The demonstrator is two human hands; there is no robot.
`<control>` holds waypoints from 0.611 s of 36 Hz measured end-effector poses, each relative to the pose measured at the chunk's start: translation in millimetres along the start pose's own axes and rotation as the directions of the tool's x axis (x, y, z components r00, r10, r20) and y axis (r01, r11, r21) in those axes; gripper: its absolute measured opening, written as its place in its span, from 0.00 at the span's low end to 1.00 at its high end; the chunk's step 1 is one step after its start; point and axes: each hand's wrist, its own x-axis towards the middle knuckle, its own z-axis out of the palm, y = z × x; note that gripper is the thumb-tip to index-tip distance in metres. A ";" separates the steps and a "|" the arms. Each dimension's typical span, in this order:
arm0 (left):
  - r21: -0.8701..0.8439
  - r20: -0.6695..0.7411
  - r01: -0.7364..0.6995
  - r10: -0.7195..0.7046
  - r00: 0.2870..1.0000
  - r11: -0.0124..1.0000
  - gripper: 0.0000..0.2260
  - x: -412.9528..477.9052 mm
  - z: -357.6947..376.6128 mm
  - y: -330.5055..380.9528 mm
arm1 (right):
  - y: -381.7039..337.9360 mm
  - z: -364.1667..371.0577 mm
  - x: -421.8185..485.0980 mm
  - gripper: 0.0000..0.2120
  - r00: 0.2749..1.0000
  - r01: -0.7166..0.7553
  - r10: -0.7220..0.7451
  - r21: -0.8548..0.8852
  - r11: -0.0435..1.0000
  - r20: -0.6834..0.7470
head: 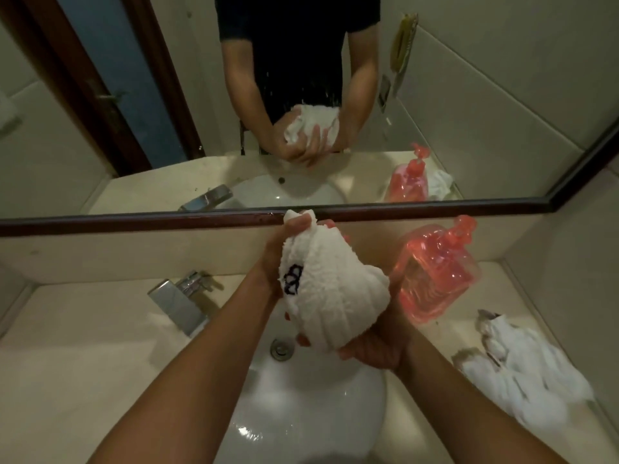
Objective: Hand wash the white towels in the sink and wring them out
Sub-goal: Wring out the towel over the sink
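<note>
Beige stone countertop (83, 346) ran under a wide mirror (134, 95), with a white sink (301, 413) set into it. Both hands were raised above the basin, level with the mirror's lower edge.

Left hand (273, 262) gripped the far, upper end of the bunched towel (331, 289), thumb curled over the top tuft and fingers wrapped behind it. Right hand (378, 349) cupped the near, lower end from beneath, palm up, fingertips curled round the underside. The towel lay between the two hands, slanting from the left hand down to the right. Its cloth showed twisted ridges. A dark embroidered mark (292, 279) sat on the side nearest the left wrist. The towel was held clear of sink and counter, touching neither.

Count:
- Towels, two: one in the hands, and a second towel (522, 373) crumpled on the counter to the right of the right hand, well apart from it.
- Soap bottle (438, 272), one: pink, see-through, with a pump, just beyond the right hand and close beside the held towel.
- Faucet (181, 303), one: chrome, left of the left forearm.
- Drain (280, 349), one: in the basin below the hands.
- Hands, two: both closed round the same towel
</note>
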 end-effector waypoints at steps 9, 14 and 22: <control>0.231 -0.313 0.181 -0.103 0.944 0.956 0.11 9.6 -5.7 -0.9 | -46.8 50.0 -2.2 0.40 0.806 -0.374 -0.008 -0.520 0.768 -0.592; 0.532 -0.470 0.199 0.091 0.878 0.823 0.13 15.5 -11.5 -22.4 | -35.8 46.5 7.1 0.23 0.665 -0.620 -0.084 -0.611 0.493 -0.742; 0.666 -0.643 0.307 0.315 0.697 0.679 0.07 9.4 -42.7 -85.6 | 9.7 8.0 16.7 0.24 0.492 -0.729 -0.356 -0.599 0.332 -0.795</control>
